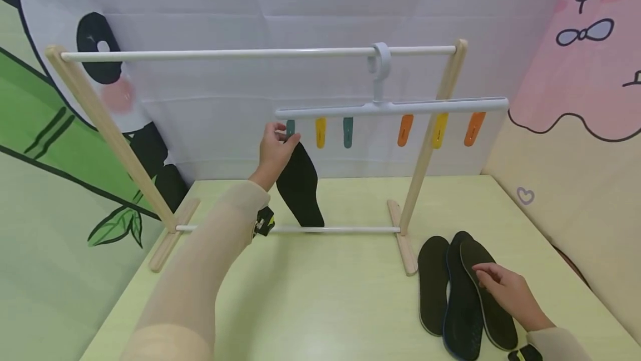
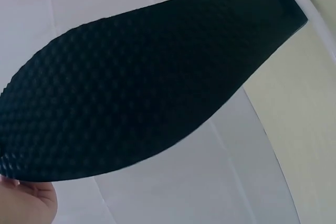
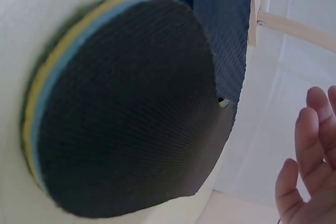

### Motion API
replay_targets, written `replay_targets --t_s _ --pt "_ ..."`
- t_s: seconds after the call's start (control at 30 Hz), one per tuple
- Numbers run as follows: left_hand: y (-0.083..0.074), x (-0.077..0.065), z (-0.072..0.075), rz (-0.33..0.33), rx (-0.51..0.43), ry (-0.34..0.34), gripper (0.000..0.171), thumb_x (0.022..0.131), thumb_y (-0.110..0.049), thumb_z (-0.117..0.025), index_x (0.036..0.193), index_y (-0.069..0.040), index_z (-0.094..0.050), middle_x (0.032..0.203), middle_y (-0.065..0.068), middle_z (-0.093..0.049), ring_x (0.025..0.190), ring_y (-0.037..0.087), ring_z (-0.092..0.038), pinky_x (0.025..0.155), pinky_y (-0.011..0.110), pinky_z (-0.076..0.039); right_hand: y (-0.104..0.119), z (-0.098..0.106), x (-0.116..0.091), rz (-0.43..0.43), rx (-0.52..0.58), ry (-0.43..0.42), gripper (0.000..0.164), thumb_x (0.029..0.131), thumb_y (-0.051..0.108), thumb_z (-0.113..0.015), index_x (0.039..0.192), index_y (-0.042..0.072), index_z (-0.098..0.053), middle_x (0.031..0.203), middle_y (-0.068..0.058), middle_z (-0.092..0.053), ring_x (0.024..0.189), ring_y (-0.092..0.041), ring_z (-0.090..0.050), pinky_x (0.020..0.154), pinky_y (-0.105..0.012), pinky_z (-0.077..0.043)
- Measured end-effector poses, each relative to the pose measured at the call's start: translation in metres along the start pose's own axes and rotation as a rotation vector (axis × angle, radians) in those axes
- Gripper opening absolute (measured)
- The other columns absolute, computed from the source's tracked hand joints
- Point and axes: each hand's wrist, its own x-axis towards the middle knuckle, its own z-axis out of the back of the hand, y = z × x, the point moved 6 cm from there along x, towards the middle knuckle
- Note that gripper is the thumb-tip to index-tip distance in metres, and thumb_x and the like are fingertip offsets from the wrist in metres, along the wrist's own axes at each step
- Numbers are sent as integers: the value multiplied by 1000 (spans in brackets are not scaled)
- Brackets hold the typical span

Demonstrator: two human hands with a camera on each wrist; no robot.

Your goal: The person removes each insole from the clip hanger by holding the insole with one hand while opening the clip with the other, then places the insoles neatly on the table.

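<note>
My left hand (image 1: 276, 154) pinches the top of a black insole (image 1: 300, 188) by the leftmost green clip (image 1: 290, 127) of a white hanger (image 1: 340, 110). The insole hangs down, its lower end by the rack's bottom bar. Up close in the left wrist view, its surface is dimpled, and only part of the hand (image 2: 29, 203) shows at the corner. My right hand (image 1: 511, 291) holds nothing, fingers loosely bent above the rightmost of three dark insoles (image 1: 496, 316) on the table. In the right wrist view, that insole (image 3: 126, 114) shows a yellow and blue edge.
The hanger hooks over the top bar (image 1: 225, 54) of a wooden rack with a left post (image 1: 115, 133) and a right post (image 1: 423, 155). More clips hang from it: yellow (image 1: 320, 133), green (image 1: 348, 133) and orange (image 1: 405, 130) among them. A pale table (image 1: 310, 300) lies beneath.
</note>
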Motion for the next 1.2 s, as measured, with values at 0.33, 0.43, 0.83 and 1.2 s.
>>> replay_targets --t_s 0.33,0.43,0.83,1.2 --pt "1 -5 1 32 2 130 37 97 -21 -56 122 2 -42 67 2 -46 60 14 -38 57 25 -31 7 -4 1 21 14 13 22 97 13 -56 109 -4 -65 81 -4 -63 68 -8 -55 61 -26 -46" --pt "-1 -6 4 20 19 140 37 98 -22 -56 121 3 -42 67 2 -45 60 14 -37 57 25 -30 10 -5 1 36 9 4 21 97 13 -56 108 -3 -65 82 -4 -65 69 -5 -55 63 -25 -47" --pt "-11 -14 9 41 -101 175 45 102 -23 -47 134 4 -32 98 16 -55 86 21 -45 81 30 -37 29 -6 5 117 26 -15 17 95 5 -57 107 -5 -65 82 -7 -66 68 -3 -56 60 -25 -48" --pt "-17 -19 12 49 -153 163 43 102 -20 -47 134 4 -31 112 25 -55 98 27 -47 98 39 -37 38 -11 6 148 25 -17 16 94 3 -57 105 -5 -65 78 -5 -63 66 -10 -57 58 -25 -46"
